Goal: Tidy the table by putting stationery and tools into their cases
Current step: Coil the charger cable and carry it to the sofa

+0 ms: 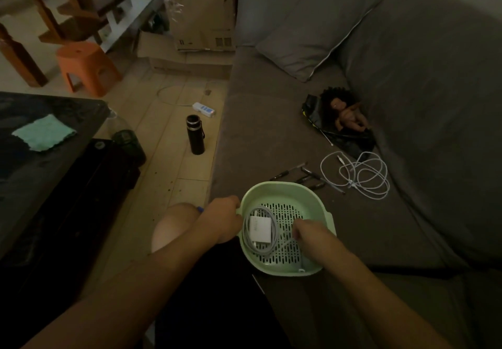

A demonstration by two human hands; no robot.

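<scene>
A pale green slotted basket (282,188) sits on the grey sofa seat in front of me. Inside it lies a white charger block (260,229) with its grey cable (267,250) looped around it. My left hand (224,216) grips the basket's left rim. My right hand (305,230) is down inside the basket with curled fingers pinching the charger's cable. Just beyond the basket, several dark screwdrivers (309,177) lie on the seat, and a loose white cable (362,174) is coiled to their right.
A doll (349,116) lies on a black bag against the sofa back, a grey cushion (307,41) behind it. On the floor stand a black flask (195,134), a white power strip (203,109) and an orange stool (87,67). A dark table (40,163) with a teal cloth (43,132) is at left.
</scene>
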